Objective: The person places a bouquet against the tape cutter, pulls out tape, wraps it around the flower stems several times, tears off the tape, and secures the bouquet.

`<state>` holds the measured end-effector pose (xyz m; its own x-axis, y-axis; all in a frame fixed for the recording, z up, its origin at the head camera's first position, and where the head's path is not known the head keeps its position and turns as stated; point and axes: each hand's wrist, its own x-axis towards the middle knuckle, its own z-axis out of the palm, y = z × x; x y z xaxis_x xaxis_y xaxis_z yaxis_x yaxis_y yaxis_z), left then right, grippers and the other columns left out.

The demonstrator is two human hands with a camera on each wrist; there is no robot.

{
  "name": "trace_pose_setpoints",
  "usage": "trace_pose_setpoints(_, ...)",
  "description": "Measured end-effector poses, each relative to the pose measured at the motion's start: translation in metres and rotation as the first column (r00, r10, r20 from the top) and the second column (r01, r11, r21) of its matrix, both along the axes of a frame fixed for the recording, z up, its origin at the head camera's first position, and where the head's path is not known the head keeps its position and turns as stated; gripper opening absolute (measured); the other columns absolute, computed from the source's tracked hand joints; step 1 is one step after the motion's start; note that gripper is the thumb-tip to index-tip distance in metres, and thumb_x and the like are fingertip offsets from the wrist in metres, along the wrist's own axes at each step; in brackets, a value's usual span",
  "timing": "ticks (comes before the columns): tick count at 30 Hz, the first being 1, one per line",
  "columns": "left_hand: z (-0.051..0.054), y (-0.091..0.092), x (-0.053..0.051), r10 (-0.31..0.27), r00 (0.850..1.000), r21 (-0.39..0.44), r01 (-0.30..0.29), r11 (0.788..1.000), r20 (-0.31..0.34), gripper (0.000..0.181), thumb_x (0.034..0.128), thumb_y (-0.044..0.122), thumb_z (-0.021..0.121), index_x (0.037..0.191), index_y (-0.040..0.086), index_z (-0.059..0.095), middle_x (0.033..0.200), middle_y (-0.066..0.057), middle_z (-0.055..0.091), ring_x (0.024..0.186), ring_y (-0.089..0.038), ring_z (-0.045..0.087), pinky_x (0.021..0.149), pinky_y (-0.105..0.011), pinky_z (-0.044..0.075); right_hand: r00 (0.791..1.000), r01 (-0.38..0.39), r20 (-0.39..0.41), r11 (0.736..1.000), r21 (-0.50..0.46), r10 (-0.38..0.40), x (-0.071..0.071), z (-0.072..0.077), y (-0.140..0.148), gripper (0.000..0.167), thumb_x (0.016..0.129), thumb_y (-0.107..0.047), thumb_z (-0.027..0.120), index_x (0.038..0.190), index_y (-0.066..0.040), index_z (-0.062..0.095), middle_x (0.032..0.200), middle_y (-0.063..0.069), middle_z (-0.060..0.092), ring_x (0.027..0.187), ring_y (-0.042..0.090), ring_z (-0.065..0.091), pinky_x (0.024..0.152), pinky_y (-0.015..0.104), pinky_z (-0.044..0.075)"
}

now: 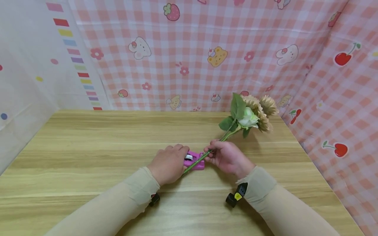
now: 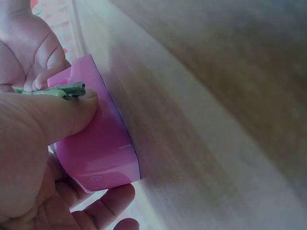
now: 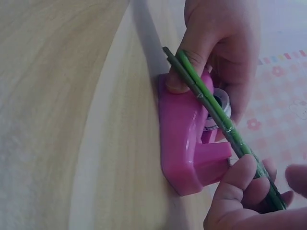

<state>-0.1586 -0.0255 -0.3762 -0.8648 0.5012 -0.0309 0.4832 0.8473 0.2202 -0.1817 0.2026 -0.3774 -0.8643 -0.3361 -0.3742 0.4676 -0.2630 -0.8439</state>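
My left hand grips a pink tape dispenser on the table, thumb on one side and fingers on the other. A clear tape roll sits in it. My right hand pinches the green stems of several artificial flowers. A white rose and beige blooms with green leaves point to the far right. The stems pass slantwise over the dispenser, near its toothed edge. Their cut ends lie by my left thumb; whether the thumb presses them, I cannot tell.
The wood-grain table spreads out on all sides of the hands. A pink checked cloth hangs behind it, another stretch runs along the right edge, and a white cloth stands at the left. Each wrist carries a small black camera.
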Motion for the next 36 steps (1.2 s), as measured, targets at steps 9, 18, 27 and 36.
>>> trace_pose_setpoints(9, 0.0, 0.0, 0.0, -0.004, 1.0, -0.008, 0.004, 1.0, -0.007, 0.052, 0.1022, 0.034, 0.069, 0.146, 0.009, 0.056, 0.141, -0.011, 0.064, 0.117, -0.034, 0.066, 0.094, -0.053, 0.059, 0.995, 0.101, 0.012, 0.993, 0.057, -0.101, -0.001, -0.007, -0.005, 0.033, 0.1, 0.006, 0.058, 0.077, -0.016, 0.05, 0.076, 0.0, 0.061, 0.065, 0.011, 0.06, 0.065, 0.018, 0.058)
trace_pose_setpoints(18, 0.0, 0.001, 0.0, 0.001, 1.0, -0.004, -0.001, 1.0, -0.001, 0.051, 0.1022, 0.032, 0.069, 0.146, 0.009, 0.056, 0.142, -0.01, 0.064, 0.118, -0.034, 0.065, 0.094, -0.055, 0.059, 0.995, 0.101, -0.007, 0.985, 0.142, -0.101, 0.002, -0.011, -0.005, 0.017, 0.101, 0.003, 0.059, 0.113, -0.008, 0.06, 0.083, 0.0, 0.068, 0.071, 0.012, 0.063, 0.069, 0.022, 0.056)
trace_pose_setpoints(27, 0.0, 0.0, 0.0, 0.001, 1.0, -0.004, -0.001, 1.0, -0.004, 0.049, 0.1019, 0.032, 0.069, 0.143, 0.009, 0.058, 0.138, -0.01, 0.065, 0.114, -0.033, 0.066, 0.092, -0.052, 0.06, 1.0, 0.008, 0.017, 0.98, 0.198, -0.012, 0.004, -0.01, 0.004, 0.013, 0.105, -0.009, 0.061, 0.094, -0.01, 0.066, 0.076, 0.001, 0.07, 0.065, 0.01, 0.066, 0.066, 0.023, 0.061)
trace_pose_setpoints(36, 0.001, 0.0, 0.001, 0.011, 1.0, -0.007, -0.011, 1.0, 0.011, 0.051, 0.1023, 0.033, 0.069, 0.146, 0.009, 0.056, 0.142, -0.011, 0.064, 0.119, -0.034, 0.065, 0.096, -0.054, 0.058, 1.0, -0.026, -0.009, 0.996, 0.086, 0.027, 0.003, -0.007, 0.008, 0.015, 0.105, -0.001, 0.059, 0.093, -0.009, 0.064, 0.081, 0.003, 0.072, 0.072, 0.01, 0.072, 0.076, 0.023, 0.064)
